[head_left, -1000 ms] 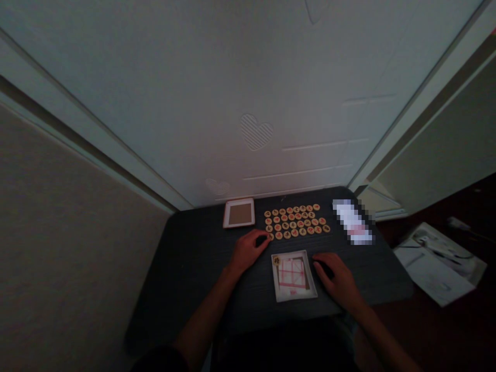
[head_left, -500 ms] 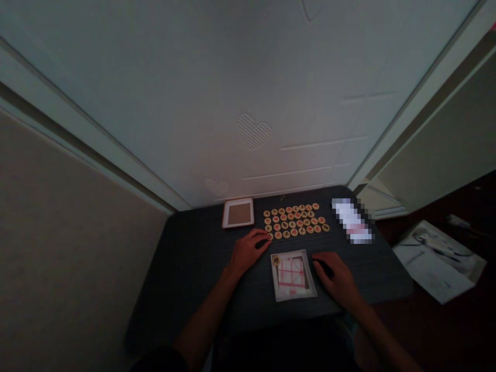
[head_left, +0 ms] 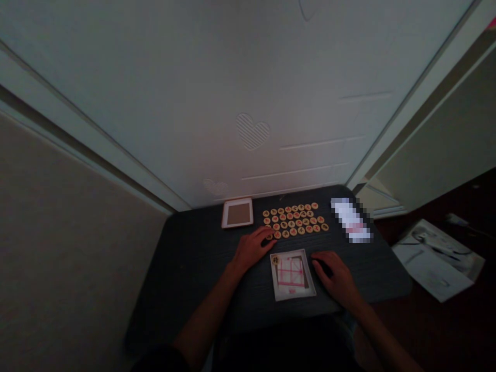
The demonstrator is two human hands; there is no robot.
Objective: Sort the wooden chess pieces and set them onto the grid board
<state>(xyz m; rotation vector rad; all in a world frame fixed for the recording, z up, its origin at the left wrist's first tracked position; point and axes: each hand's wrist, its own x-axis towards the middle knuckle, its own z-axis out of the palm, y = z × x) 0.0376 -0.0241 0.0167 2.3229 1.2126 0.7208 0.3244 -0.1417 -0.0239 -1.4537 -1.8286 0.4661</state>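
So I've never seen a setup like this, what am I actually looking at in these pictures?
There's no machine here: these are a person's own two bare hands, seen from a camera worn on their head, looking forward and down. All the pictures come from that one camera. On the dark table lie rows of round game pieces, a small pink-lined board with one piece on it, and a white-framed square tray. The left hand touches the nearest pieces; the right hand rests beside the board. Neither clearly holds anything.

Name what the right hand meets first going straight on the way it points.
The right hand would likely meet the game board first, at its far right corner; depth is unclear.
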